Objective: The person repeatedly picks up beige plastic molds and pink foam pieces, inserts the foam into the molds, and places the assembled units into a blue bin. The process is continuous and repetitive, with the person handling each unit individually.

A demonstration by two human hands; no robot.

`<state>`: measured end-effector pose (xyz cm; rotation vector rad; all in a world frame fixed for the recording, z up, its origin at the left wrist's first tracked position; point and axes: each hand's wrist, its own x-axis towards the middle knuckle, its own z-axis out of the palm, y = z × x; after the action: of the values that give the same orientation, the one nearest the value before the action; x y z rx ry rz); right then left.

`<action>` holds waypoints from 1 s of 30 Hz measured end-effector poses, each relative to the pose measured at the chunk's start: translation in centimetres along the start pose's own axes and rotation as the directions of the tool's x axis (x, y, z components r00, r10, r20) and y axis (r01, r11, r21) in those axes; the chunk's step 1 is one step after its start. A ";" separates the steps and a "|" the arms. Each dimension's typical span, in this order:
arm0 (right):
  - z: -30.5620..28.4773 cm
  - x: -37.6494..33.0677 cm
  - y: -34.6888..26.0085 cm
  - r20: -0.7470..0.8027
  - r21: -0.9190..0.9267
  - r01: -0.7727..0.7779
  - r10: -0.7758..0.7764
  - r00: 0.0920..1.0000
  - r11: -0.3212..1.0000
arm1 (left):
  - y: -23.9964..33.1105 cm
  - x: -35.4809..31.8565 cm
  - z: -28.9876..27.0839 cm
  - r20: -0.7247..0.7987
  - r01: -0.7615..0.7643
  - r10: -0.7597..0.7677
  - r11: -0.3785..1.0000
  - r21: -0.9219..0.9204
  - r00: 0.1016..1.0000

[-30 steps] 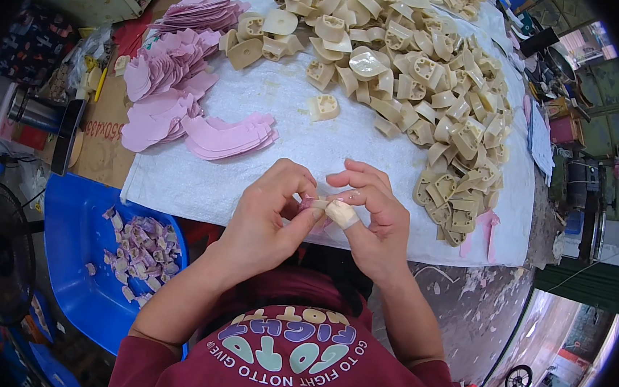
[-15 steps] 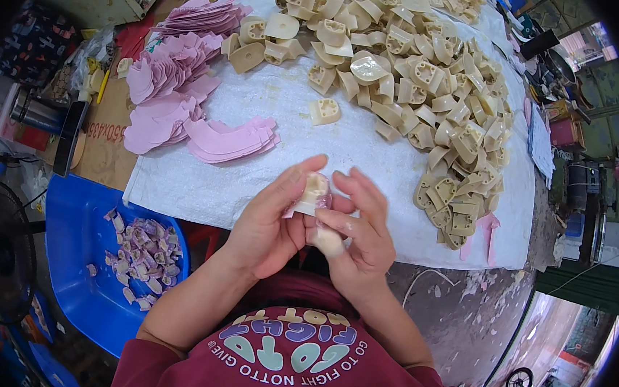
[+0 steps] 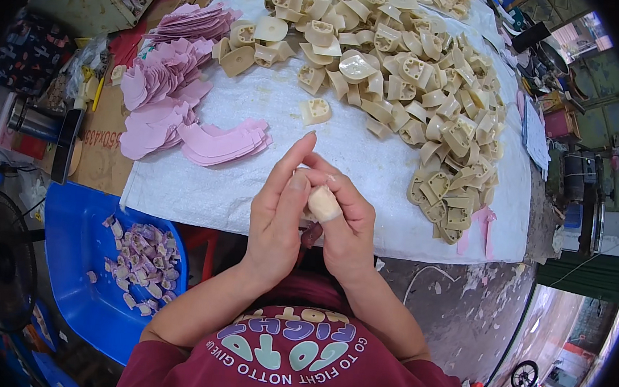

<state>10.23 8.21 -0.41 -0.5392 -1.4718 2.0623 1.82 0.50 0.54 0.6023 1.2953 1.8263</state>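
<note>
My left hand (image 3: 275,220) and my right hand (image 3: 351,233) are pressed together over the near edge of the white sheet. Between them they grip a shoe heel (image 3: 310,235), of which only a dark purplish part shows below the fingers; the rest is hidden. A pale cover (image 3: 324,203) wraps the tip of my right thumb. The left index finger points up and away, while the other fingers close around the heel. Just beyond the fingertips lies a single bare beige heel (image 3: 315,112).
A large pile of beige plastic heels (image 3: 414,71) covers the far and right part of the white sheet (image 3: 179,190). Stacks of pink cut pieces (image 3: 163,73) lie at the left. A blue basin (image 3: 74,277) at lower left holds several purple-wrapped heels (image 3: 146,257).
My hands have closed in on each other. The heel, held up with its pale hollow end and pink wrap showing, is now mostly covered by the fingers.
</note>
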 end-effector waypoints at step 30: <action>-1.1 0.1 -1.6 0.165 0.008 0.094 -0.095 0.982 0.995 | 2.0 0.3 -2.4 0.296 0.250 -0.121 0.859 -0.447 0.947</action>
<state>11.08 9.48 0.77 -0.2977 -1.5586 2.0737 -0.81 -0.91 1.47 0.4039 0.6593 1.7466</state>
